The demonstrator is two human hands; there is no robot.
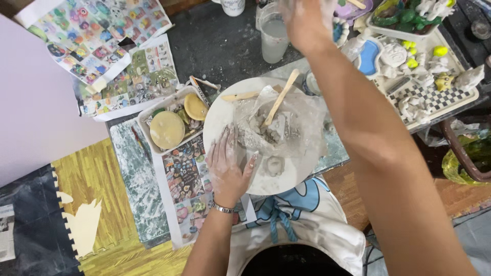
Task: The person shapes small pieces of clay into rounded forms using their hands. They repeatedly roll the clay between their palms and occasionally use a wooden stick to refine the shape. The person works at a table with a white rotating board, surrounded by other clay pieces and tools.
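Resting flat and open, left hand (226,166) on white round board (225,110), clay lump (270,130) just beside fingertips, right hand (307,20) grip unclear.

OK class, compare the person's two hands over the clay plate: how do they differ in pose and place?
The left hand lies flat, fingers spread, on the round plate's near edge; the right hand is raised at the far side, above the plate, by a cup of cloudy water. The left wears a wrist bracelet; the right shows none. Both are dusted with pale clay.
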